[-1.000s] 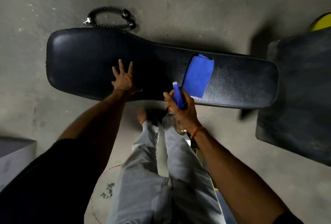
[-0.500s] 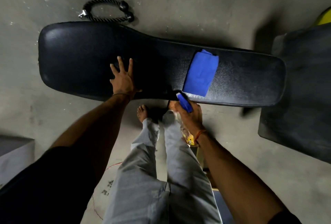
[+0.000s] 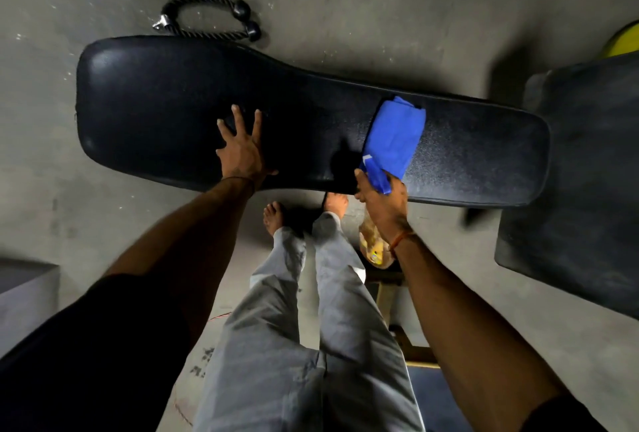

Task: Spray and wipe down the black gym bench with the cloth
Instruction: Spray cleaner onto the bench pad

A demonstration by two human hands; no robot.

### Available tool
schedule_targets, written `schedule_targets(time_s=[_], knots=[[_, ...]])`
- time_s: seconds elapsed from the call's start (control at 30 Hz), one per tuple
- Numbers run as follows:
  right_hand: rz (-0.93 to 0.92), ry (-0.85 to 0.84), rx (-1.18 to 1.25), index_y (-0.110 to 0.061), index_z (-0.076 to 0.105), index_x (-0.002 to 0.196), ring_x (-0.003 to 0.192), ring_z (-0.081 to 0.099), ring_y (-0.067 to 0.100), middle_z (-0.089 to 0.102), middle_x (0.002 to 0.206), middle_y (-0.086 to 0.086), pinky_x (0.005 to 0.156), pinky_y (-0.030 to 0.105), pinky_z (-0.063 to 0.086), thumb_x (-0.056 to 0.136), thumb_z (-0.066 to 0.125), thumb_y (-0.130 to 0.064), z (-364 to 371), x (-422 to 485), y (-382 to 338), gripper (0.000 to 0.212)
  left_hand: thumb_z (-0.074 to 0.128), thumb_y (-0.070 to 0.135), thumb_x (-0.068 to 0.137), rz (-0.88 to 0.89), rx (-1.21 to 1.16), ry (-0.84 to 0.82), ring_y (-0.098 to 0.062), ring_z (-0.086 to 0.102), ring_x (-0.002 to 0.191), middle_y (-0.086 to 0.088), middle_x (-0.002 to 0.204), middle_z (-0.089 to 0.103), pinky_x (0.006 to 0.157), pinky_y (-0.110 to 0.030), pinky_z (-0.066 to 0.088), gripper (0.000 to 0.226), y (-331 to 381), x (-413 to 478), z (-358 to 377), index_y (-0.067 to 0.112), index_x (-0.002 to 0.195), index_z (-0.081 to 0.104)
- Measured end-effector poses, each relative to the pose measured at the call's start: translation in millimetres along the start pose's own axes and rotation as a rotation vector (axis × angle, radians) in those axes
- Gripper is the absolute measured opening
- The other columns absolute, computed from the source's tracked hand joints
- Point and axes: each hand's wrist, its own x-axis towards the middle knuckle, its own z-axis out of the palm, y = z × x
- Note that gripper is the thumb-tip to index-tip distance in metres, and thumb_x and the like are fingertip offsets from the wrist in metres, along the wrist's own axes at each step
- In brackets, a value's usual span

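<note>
Lowered since before, right hand [image 3: 382, 201] grips spray bottle [image 3: 371, 241], nozzle toward lengthwise bench [image 3: 173, 113]; left hand [image 3: 242, 151] spread flat.

**Bench top: where a hand has room**

The black bench [image 3: 145, 103] has open surface at its wide left end, from the left edge to the left hand [image 3: 242, 151], which lies flat with fingers spread near the front edge. Between that hand and the blue cloth [image 3: 394, 134] a bare stretch runs from front to back edge. The cloth spans the narrow part almost edge to edge. The right hand [image 3: 383, 200], gripping a spray bottle [image 3: 373, 241], blocks the front edge beside the cloth. Right of the cloth the top is bare to the right end.
</note>
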Motion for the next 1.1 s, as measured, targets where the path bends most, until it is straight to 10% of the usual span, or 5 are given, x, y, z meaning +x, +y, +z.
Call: schedule_targets(time_s=[0.33,0.7,0.87,1.1], knots=[[-0.216,-0.241,-0.267,-0.056,0.058,0.074,0.072,0.054,0.015,0.054,0.067,-0.018,0.078,0.050,0.055,0.085,0.067,-0.065,10.6,-45.8,34.6,0.018,0.087,0.046,0.074,0.044,-0.004,0.033,-0.047,0.002,0.155,-0.010,0.172,-0.010,0.104,-0.059,0.049,0.125,-10.6,-5.2,-3.7,0.032,0.164,0.001],[-0.317,-0.320,-0.260,-0.021,0.063,0.081,0.074,0.066,0.029,0.066,0.073,0.003,0.075,0.053,0.057,0.086,0.069,-0.065,61.7,-43.4,-10.2,0.045,0.089,0.048,0.070,-0.211,-0.284,0.120,-0.044,-0.013,0.155,-0.009,0.171,-0.015,0.121,-0.071,0.012,0.125,-104.6,-15.5,-6.9,0.031,0.164,0.008],[-0.240,-0.236,-0.118,-0.034,0.066,0.076,0.082,0.068,0.035,0.066,0.072,-0.001,0.081,0.060,0.058,0.079,0.071,-0.073,78.0,-36.1,-36.0,0.039,0.089,0.047,0.071,-0.209,-0.340,0.101,-0.048,-0.013,0.154,-0.013,0.170,-0.016,0.124,-0.066,0.012,0.127,-115.8,-13.0,-3.4,0.031,0.164,0.004],[-0.155,-0.215,0.025,-0.023,0.071,0.101,0.093,0.074,0.021,0.071,0.111,0.016,0.074,0.030,0.059,0.087,0.077,-0.057,80.0,-30.1,-56.5,0.037,0.089,0.048,0.070,-0.211,-0.322,0.104,-0.047,-0.010,0.155,-0.012,0.171,-0.014,0.122,-0.069,0.017,0.128,-116.2,-10.5,-2.2,0.032,0.164,0.003]])
